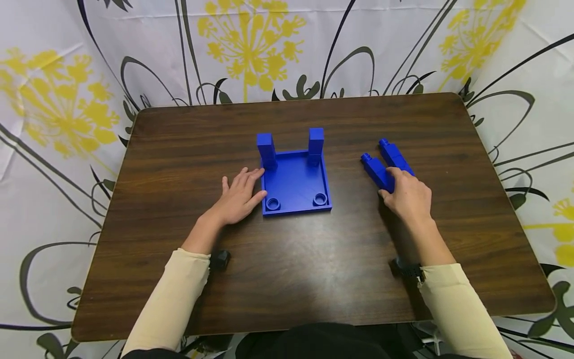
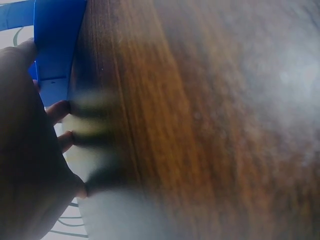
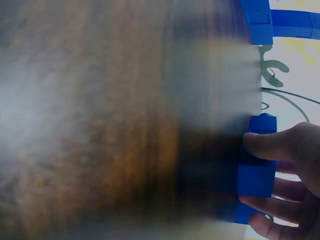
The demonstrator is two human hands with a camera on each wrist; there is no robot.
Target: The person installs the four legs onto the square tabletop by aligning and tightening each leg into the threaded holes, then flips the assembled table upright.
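A square blue plastic base [image 1: 296,184] with a raised rim lies on the table. Blue square posts stand upright at its far left [image 1: 267,152] and far right [image 1: 316,146] corners, while two round sockets show at its near corners. My left hand [image 1: 235,199], fingers spread, touches the base's left edge with thumb and fingertips. To the right lie two loose blue posts with round peg ends. My right hand [image 1: 409,196] holds the nearer post [image 1: 377,171] between thumb and fingers; the farther post [image 1: 396,157] lies alongside it, its lower end partly hidden by the fingers.
The brown wood-grain table [image 1: 314,279] has rounded corners. Behind it and at both sides hangs a white cloth [image 1: 157,35] with yellow flowers and dark stems. Small black devices are worn at the left wrist [image 1: 219,260] and right wrist [image 1: 405,268].
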